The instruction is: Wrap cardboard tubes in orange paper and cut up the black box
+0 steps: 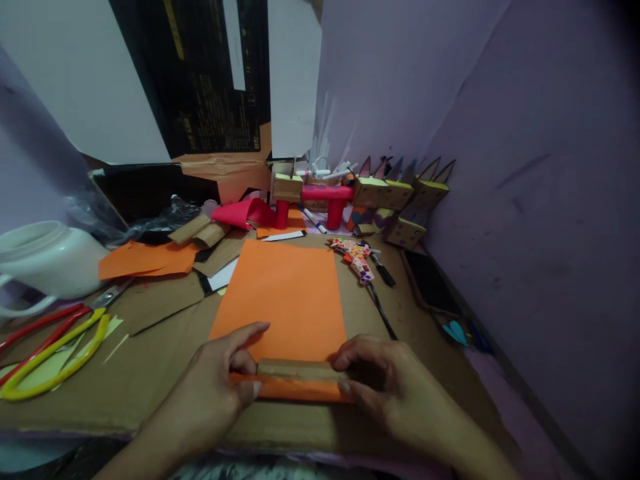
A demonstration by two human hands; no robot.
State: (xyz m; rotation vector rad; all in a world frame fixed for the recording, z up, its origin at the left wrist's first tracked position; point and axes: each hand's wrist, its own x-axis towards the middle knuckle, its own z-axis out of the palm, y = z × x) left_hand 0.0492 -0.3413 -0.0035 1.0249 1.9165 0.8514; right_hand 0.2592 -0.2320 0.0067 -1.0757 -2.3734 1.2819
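Observation:
A sheet of orange paper (287,293) lies flat in front of me, its near edge turned up along a brown cardboard tube (295,369). The tube rests crosswise on the sheet. At its left end is my left hand (225,373), thumb on the turned-up edge, a bent finger against the tube and the index finger stretched out over the paper. My right hand (387,377) grips the other end between thumb and fingers, hiding that end of the tube.
Red-handled scissors (45,327) and yellow-handled scissors (60,373) lie left, near a white teapot (55,260). A phone (430,283) lies by the right wall. Behind the sheet stand cardboard box figures (393,193) and pink tubes (327,193). A patterned glue gun-like shape (355,257) lies right.

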